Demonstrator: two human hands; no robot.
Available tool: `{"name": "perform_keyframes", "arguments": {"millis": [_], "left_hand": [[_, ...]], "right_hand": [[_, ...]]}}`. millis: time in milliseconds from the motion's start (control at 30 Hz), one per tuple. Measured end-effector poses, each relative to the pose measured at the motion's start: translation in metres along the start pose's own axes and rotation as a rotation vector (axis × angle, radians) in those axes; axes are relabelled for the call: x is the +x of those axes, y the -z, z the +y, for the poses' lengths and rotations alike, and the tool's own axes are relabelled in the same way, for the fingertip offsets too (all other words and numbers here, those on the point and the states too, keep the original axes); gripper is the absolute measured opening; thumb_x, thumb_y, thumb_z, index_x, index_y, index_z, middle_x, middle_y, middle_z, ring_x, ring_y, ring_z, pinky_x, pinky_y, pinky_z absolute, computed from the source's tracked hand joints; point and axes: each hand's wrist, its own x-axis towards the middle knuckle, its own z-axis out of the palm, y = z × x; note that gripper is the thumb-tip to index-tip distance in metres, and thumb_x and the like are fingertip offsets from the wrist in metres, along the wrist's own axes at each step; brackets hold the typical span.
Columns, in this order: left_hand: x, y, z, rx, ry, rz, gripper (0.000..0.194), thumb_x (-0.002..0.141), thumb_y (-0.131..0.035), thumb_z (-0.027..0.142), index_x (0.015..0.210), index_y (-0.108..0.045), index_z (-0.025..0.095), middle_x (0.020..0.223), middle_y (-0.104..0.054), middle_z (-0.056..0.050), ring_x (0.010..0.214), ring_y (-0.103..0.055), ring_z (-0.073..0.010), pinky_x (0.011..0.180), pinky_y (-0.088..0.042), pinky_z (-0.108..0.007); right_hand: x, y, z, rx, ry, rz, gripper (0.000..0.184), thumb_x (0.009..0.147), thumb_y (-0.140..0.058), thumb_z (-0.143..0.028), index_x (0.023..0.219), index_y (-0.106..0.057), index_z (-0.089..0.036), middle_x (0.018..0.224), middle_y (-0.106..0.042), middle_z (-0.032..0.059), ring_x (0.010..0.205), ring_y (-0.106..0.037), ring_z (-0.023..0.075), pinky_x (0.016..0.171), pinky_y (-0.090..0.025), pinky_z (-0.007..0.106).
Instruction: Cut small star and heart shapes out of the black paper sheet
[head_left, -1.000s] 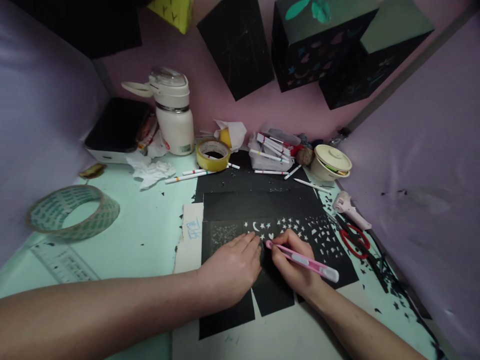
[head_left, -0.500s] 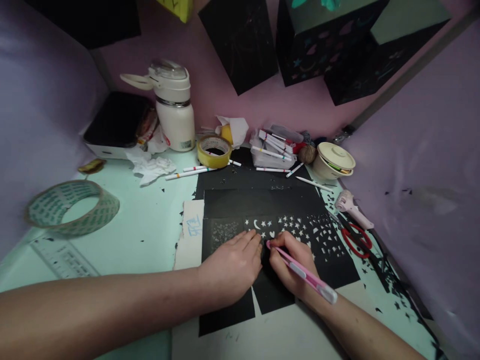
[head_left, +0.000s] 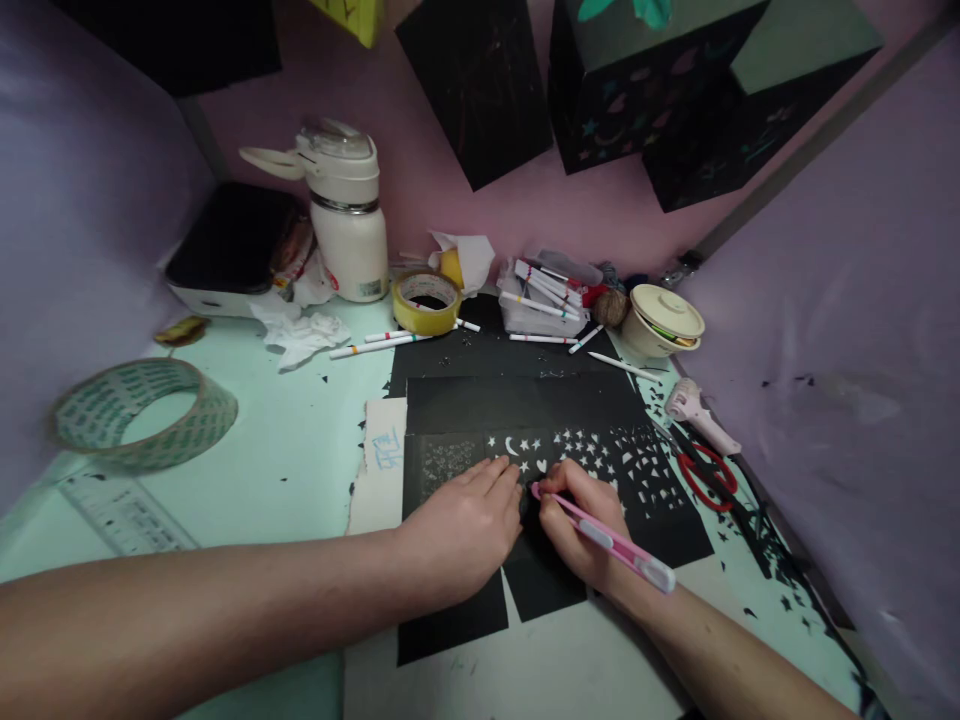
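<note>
Black paper (head_left: pixel 480 405) lies over a pale board (head_left: pixel 540 670), with cut-out stars, hearts and a moon across its middle. My left hand (head_left: pixel 465 525) rests flat on the paper, fingers stretched out together and pressing beside the moon and star holes. In my right hand (head_left: pixel 585 520) is a pink craft knife (head_left: pixel 619 545), gripped like a pen. Its tip end meets the paper just right of my left fingertips, below a heart hole; the blade itself is too small to make out. White drawn outlines show on the paper's left panel.
Red-handled scissors (head_left: pixel 709 477), a pale pink glue gun (head_left: pixel 701 415) and black paper scraps lie on the right. Behind are a marker box (head_left: pixel 544 310), yellow tape (head_left: pixel 427 303), a white bottle (head_left: pixel 349 230) and a lidded bowl (head_left: pixel 664 318). A large tape roll (head_left: pixel 142 415) and ruler (head_left: pixel 124 515) are left.
The view has shifted very slightly. Both hands stay in almost the same place on the paper, and the craft knife is still in my right hand.
</note>
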Motion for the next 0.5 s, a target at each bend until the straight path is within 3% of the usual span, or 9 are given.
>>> {"name": "perform_keyframes", "arguments": {"millis": [500], "left_hand": [[0.0004, -0.0004, 0.0006, -0.024, 0.004, -0.008, 0.033, 0.092, -0.046, 0.023, 0.112, -0.062, 0.002, 0.120, -0.063, -0.020, 0.116, -0.058, -0.0282, 0.101, -0.043, -0.040]], "right_hand": [[0.0015, -0.0015, 0.0019, -0.016, -0.053, 0.070, 0.008, 0.081, -0.054, -0.016, 0.075, -0.053, -0.021, 0.059, -0.054, -0.0041, 0.049, -0.047, 0.0103, 0.048, -0.038, 0.022]]}}
